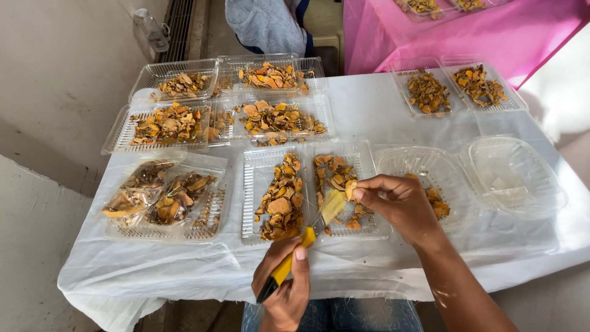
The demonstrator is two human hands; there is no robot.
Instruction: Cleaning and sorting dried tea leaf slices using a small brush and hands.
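Brush (307, 237) bristles against pinched slice (351, 189)

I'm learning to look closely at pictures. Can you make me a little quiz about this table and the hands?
1. True or false: the left hand holds a brush with a yellow handle.
2. What does the right hand pinch? A) a dried slice B) a spoon C) a lid
3. What colour is the cloth under the clear trays?

Key: 1 true; 2 A; 3 white.
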